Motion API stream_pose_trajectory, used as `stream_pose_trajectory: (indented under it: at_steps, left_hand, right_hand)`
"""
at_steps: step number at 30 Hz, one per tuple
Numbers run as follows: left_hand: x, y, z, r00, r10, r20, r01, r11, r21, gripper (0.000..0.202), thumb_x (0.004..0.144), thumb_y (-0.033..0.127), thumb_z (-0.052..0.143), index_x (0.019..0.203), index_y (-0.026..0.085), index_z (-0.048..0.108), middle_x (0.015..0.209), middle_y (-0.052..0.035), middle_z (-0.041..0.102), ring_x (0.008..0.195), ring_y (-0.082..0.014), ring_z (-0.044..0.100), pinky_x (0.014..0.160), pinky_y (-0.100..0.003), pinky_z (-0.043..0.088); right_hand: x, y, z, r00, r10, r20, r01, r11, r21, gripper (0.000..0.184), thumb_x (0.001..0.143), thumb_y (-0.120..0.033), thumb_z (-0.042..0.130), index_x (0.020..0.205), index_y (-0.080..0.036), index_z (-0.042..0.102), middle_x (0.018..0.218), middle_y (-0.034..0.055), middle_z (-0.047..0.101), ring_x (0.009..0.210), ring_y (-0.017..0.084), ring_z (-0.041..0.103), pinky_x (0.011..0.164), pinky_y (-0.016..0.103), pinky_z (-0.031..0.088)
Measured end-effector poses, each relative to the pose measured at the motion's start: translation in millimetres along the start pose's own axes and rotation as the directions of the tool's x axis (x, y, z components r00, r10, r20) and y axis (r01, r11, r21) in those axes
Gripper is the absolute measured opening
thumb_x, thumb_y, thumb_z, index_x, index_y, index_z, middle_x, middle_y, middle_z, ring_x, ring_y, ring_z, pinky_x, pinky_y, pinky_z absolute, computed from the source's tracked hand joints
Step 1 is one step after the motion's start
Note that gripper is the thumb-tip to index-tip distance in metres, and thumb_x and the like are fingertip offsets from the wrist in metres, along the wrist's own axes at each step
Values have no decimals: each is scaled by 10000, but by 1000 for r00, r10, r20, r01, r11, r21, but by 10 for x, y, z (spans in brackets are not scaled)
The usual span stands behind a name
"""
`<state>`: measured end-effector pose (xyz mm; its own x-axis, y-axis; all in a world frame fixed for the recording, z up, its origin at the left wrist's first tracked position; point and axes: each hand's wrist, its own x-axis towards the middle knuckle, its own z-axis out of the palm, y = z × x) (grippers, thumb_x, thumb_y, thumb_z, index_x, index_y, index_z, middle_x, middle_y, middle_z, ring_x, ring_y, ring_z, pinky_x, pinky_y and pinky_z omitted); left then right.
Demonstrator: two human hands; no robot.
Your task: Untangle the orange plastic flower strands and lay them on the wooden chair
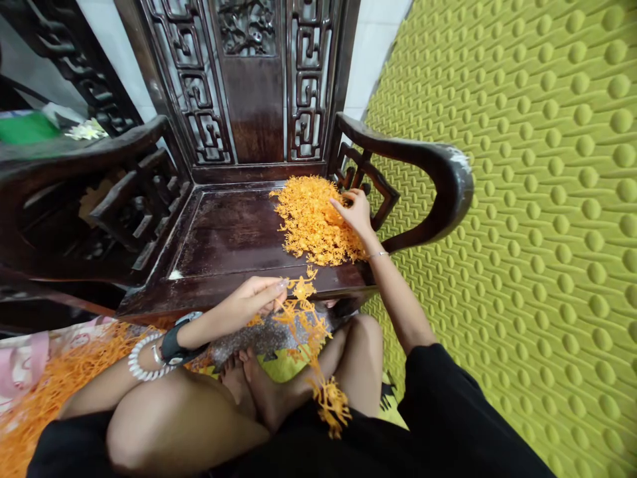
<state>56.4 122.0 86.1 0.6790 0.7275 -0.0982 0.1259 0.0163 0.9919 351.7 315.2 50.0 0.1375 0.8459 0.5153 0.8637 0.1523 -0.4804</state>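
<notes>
A heap of small orange plastic pieces with thin spiky limbs lies on the dark wooden chair seat. My right hand is at the right side of this heap, thumb and forefinger apart. Its other fingers are partly hidden. Nearer to me, my left hand is closed in a pinch on a chain of linked orange pieces. The chain hangs down over my legs, and its lower end is bunched near my lap. What exactly the pieces represent is too small to tell.
Many loose orange pieces lie at lower left beside a pink patterned cloth or bag. The chair has curved armrests and a carved back. A bumpy yellow-green surface fills the right side. Something green sits at far left.
</notes>
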Motion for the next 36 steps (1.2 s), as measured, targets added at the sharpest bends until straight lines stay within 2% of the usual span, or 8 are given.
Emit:
stream_pose_trajectory:
  at_steps: [5, 8, 11, 15, 18, 22, 32, 36]
  left_hand:
    - [113, 60, 22, 1000, 5, -31, -6, 999, -43, 509, 835, 624, 456, 601, 178, 380, 519, 80, 240, 467, -61, 172, 445, -204, 144]
    - [198, 34, 66, 1000, 12, -9, -13, 998, -62, 492, 834, 625, 452, 635, 179, 393, 526, 87, 223, 457, -58, 162, 437, -202, 146]
    - [282, -48, 160, 996, 12, 85, -8, 999, -47, 409, 832, 554, 511, 741, 157, 475, 570, 68, 309, 482, -63, 233, 452, -201, 182]
    - [355, -232, 284, 980, 4, 200, 3, 1000, -31, 305, 861, 459, 480, 809, 158, 490, 645, 45, 368, 534, -76, 278, 491, -209, 231]
    - [331, -330, 322, 970, -32, 241, 33, 999, -4, 317, 879, 429, 455, 713, 159, 455, 612, 51, 341, 533, -80, 265, 508, -221, 246]
    - [231, -306, 322, 953, -79, 293, 71, 997, 40, 388, 905, 439, 431, 665, 140, 491, 604, 34, 396, 560, -93, 318, 551, -241, 282]
    - [-34, -4, 227, 896, -203, 395, 172, 979, 113, 407, 908, 491, 430, 673, 159, 448, 631, 33, 364, 566, -92, 311, 535, -229, 282]
    - [-63, 0, 241, 920, -176, 350, 133, 981, 143, 414, 933, 444, 376, 622, 170, 377, 610, 35, 328, 570, -97, 293, 542, -233, 284]
  right_hand:
    - [-653, -416, -526, 980, -63, -190, 143, 883, 447, 471, 894, -559, 422, 988, -171, 670, 1018, 100, 657, 1006, 220, 604, 933, 393, 460]
    - [-1285, -750, -734, 920, -371, 122, 158, 638, 754, 651, 850, -699, 351, 1250, -233, 569, 1272, 83, 575, 1243, 235, 486, 1061, 429, 370]
    - [-1789, -1035, -762, 845, -438, 308, -67, 485, 872, 929, 622, -598, 749, 1402, -261, 371, 1436, 96, 423, 1348, 266, 371, 1134, 448, 283]
    - [-2071, -1272, -638, 910, -165, 381, -306, 356, 883, 371, 732, -369, 737, 1034, -216, 585, 1095, 76, 659, 1017, 208, 626, 905, 370, 491]
    - [-2124, -1327, -576, 965, 12, 262, -233, 494, 837, 186, 765, -351, 694, 785, -185, 612, 793, 24, 656, 717, 142, 603, 680, 269, 478]
    - [-2152, -1281, -583, 991, 30, 130, -114, 695, 710, 326, 823, -361, 608, 576, -165, 526, 542, -29, 491, 509, 82, 412, 510, 233, 325]
    - [-2116, -1027, -716, 957, 78, 280, -285, 449, 847, 619, 849, -540, 543, 368, -171, 418, 351, -36, 322, 361, 61, 279, 425, 248, 215]
    - [-2184, -1031, -648, 989, 141, 36, -127, 712, 690, 650, 896, -566, 437, 386, -191, 289, 376, -38, 256, 382, 71, 240, 434, 265, 235]
